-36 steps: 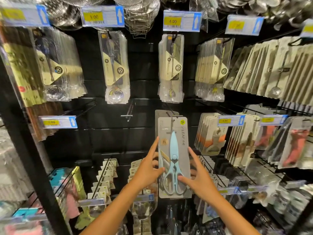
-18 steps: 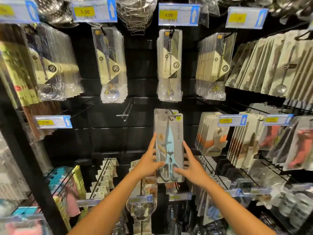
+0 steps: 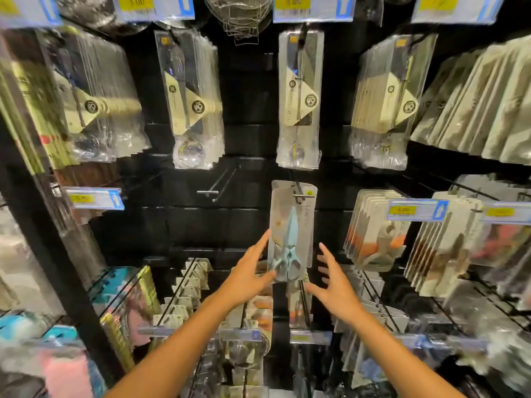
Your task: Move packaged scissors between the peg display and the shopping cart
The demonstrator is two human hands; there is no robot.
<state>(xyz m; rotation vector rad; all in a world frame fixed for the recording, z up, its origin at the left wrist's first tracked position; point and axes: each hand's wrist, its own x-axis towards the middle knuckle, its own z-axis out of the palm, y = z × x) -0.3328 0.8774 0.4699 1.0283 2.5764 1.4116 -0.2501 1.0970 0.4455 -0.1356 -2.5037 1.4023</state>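
Packaged scissors (image 3: 290, 234) hanging on peg (image 3: 298, 193) at centre of black display panel (image 3: 201, 225), pale blue handles lowest. Left hand (image 3: 249, 273) against pack's left edge, fingers (image 3: 263, 242) straight, thumb touching lower corner. Right hand (image 3: 333, 282) just beside pack's right edge, apart from it, fingers spread, holding nothing. Price tag (image 3: 416, 210) to the right.
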